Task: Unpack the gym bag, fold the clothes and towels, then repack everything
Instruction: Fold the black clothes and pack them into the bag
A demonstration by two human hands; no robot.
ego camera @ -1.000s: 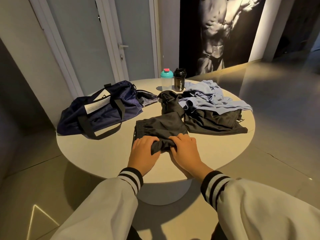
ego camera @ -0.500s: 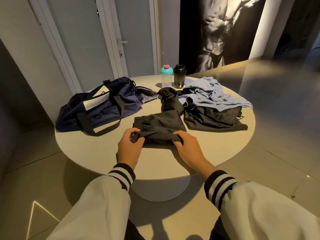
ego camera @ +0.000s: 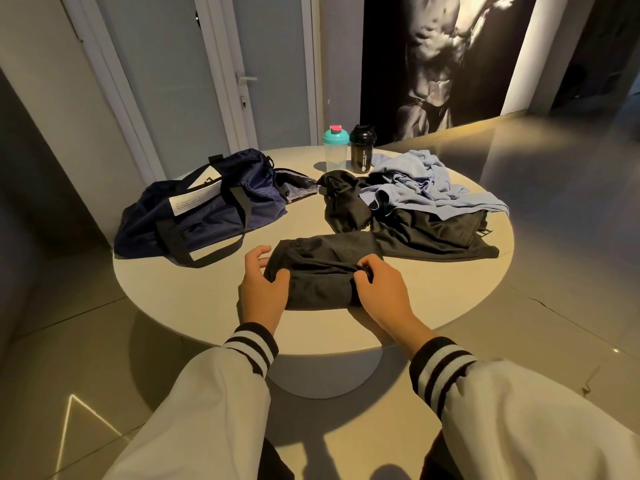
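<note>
The person's left hand [ego camera: 263, 289] and right hand [ego camera: 381, 289] were pressed close together on the near end of the dark grey fabric shorts with a gathered waistband [ego camera: 318, 271] a second ago. Since then they have lifted that end, carried it away from the body and moved apart. The shorts now lie as a shorter, thicker bundle on the round cream table [ego camera: 194, 299], with one hand at each end. The right hand's fingertips pinch the folded-over edge. The left thumb lies on the cloth with the fingers curled round the left edge, a looser hold. This garment's fold looks nearly finished, and it probably needs only smoothing before it is set aside.

A strip of bare table lies between the bundle and the near rim, so it is unlikely to slip off. The bare area to the left front is the widest free space. The navy fabric duffel bag with black straps [ego camera: 207, 216] sits further left, against the rim. The flat black garment [ego camera: 433, 233] lies just beside the bundle's far right corner, under a rumpled pale blue towel [ego camera: 426, 188], so sliding the bundle that way could snag it
</note>
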